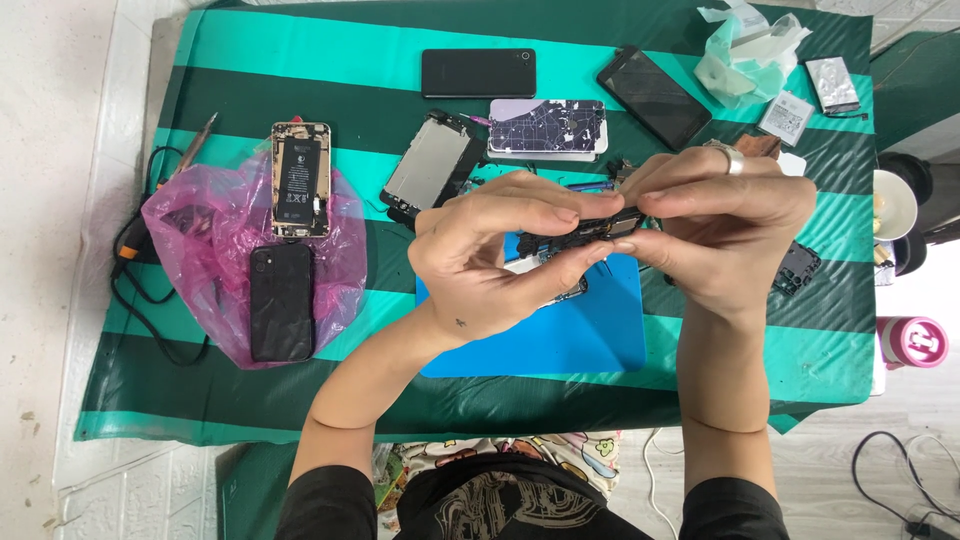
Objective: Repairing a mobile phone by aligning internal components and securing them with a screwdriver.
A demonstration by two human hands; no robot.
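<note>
My left hand (pixel 490 255) and my right hand (pixel 725 225) meet above a blue work mat (pixel 560 340). Between their fingertips they pinch a small dark phone part (pixel 590 232), black and flat, held level over the mat. A ring sits on a finger of my right hand. Beneath my hands lies an opened phone body (pixel 560 285), mostly hidden by my left hand.
A green striped cloth (pixel 250 400) covers the table. On a pink plastic bag (pixel 200 240) lie an opened phone with its battery showing (pixel 300 180) and a black phone (pixel 281 302). A detached screen (pixel 430 165), a cracked phone (pixel 547 128), two black phones (pixel 478 72) and batteries (pixel 830 85) lie behind.
</note>
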